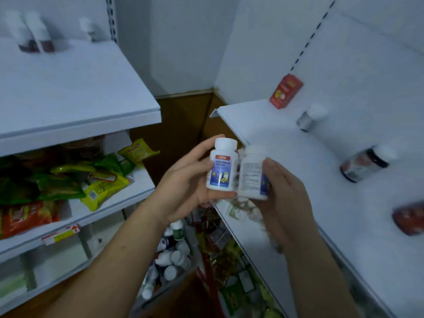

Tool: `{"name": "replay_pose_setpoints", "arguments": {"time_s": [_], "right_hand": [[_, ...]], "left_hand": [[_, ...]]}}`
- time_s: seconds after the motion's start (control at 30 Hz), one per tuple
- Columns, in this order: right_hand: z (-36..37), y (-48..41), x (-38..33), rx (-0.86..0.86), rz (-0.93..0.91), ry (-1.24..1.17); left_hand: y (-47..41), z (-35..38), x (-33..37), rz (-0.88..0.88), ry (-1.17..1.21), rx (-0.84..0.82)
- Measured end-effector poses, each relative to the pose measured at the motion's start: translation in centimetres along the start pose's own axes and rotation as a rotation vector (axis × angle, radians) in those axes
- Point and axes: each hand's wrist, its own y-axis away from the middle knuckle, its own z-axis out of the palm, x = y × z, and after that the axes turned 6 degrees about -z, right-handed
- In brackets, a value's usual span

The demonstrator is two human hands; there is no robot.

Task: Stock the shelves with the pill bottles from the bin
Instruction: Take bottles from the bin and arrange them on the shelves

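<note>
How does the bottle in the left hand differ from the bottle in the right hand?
The left hand shows its bottle front on, with a blue picture label; the right hand shows its bottle turned, with small print facing the camera. The first stands nearly upright, the second tilts slightly. Both are white, white-capped and about the same size.

Dim white walls (183,42) meet above brown floor (181,125).

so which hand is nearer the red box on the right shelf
Right. The right hand is below the red box, by the shelf's front edge; the left hand is farther left, off the shelf. Each holds a white bottle.
</note>
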Motion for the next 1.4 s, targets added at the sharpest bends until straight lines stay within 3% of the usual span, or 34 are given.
{"name": "replay_pose_setpoints", "arguments": {"time_s": [0.3,0.43,0.53,0.63,0.77,1.1,1.4], "right_hand": [[-8.3,10.6,-5.5,0.402,-0.138,0.117],[-12.7,17.2,-7.9,0.562,-0.163,-0.107],[-16.6,23.0,-9.8,0.556,-0.254,-0.193],[-20.9,29.1,-10.9,0.592,-0.319,-0.1],[-26.7,37.8,-11.3,0.793,-0.326,0.034],[-39.1,59.9,-12.3,1.115,-0.401,-0.021],[-48.3,67.6,-12.0,1.239,-0.404,0.029]], "left_hand": [[-2.0,12.8,-5.4,-0.243,-0.043,-0.263],[-1.7,19.7,-9.7,-0.348,-0.145,-0.341],[-0.7,24.6,-13.5,-0.391,-0.203,-0.443],[0.9,29.6,-17.4,-0.428,-0.251,-0.551],[4.1,36.9,-23.7,-0.487,-0.28,-0.65],[14.6,54.0,-41.5,-0.536,-0.412,-0.766],[16.5,62.3,-51.6,-0.518,-0.551,-0.796]]}}
